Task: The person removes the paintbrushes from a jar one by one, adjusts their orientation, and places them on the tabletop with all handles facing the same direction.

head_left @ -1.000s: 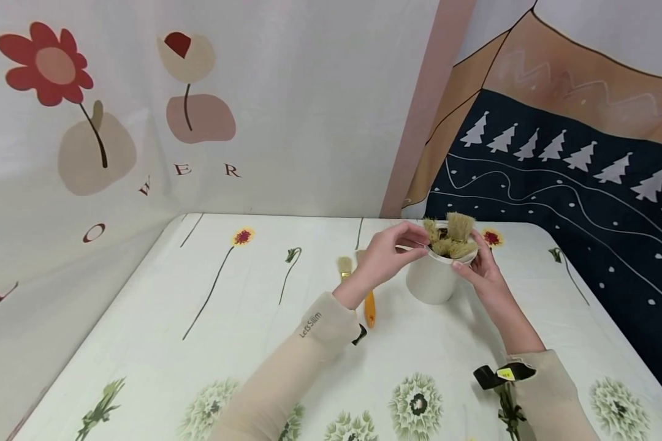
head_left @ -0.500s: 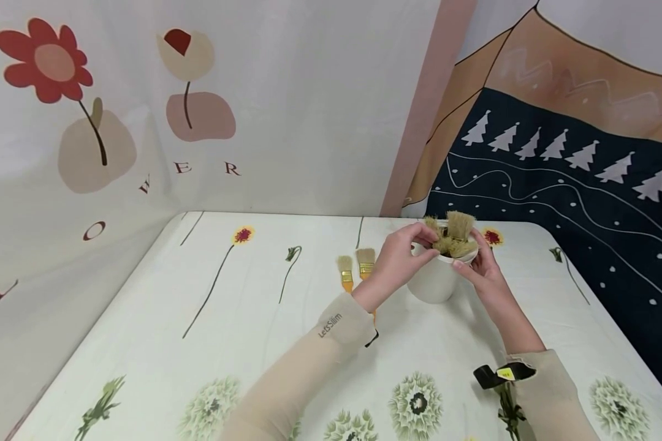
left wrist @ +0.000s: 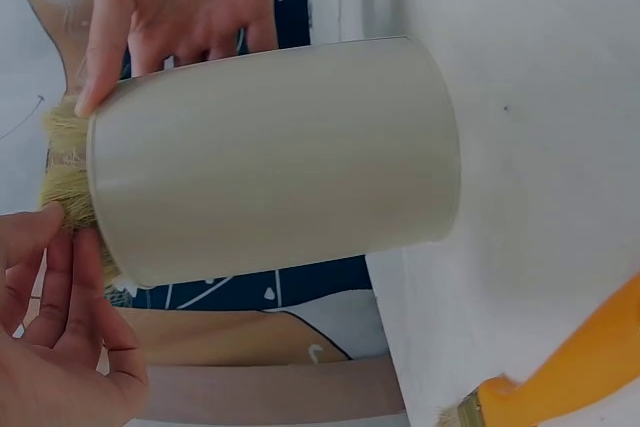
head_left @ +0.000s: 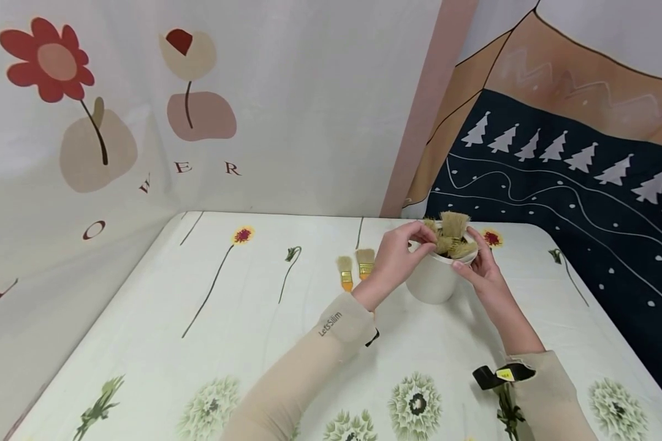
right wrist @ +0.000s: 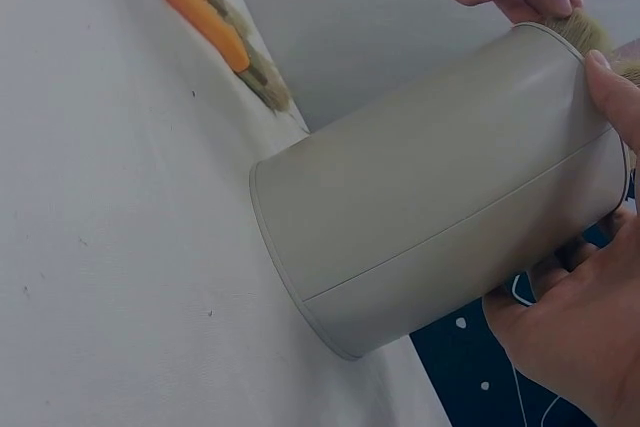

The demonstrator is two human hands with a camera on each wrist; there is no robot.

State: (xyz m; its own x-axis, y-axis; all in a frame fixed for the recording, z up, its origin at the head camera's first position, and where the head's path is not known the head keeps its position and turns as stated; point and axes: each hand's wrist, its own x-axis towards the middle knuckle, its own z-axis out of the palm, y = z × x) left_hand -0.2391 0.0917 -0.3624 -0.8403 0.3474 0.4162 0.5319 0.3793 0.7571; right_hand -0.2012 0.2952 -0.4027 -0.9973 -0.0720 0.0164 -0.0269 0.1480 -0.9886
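A white cylindrical pot [head_left: 431,283] stands near the back right of the table, with several bristle-up paintbrushes [head_left: 455,225] in it. My right hand [head_left: 486,269] grips the pot's right side, thumb at the rim. At the left of the mouth, my left hand [head_left: 398,256] pinches the bristles of a paintbrush between thumb and fingertips. The left wrist view shows those pale bristles [left wrist: 68,195] right at the fingertips. Inside the pot, the brush handles are hidden.
Two orange-handled paintbrushes [head_left: 346,274] lie on the flower-print tablecloth [head_left: 226,367], left of the pot and partly behind my left forearm. A white printed curtain [head_left: 309,122] hangs at the back, and a dark tree-print cloth [head_left: 557,177] hangs on the right.
My left hand has moved right, closer over the pot's rim, uncovering more of the table brushes. The tallest brush in the pot has shifted slightly left. My right hand stays at the pot.
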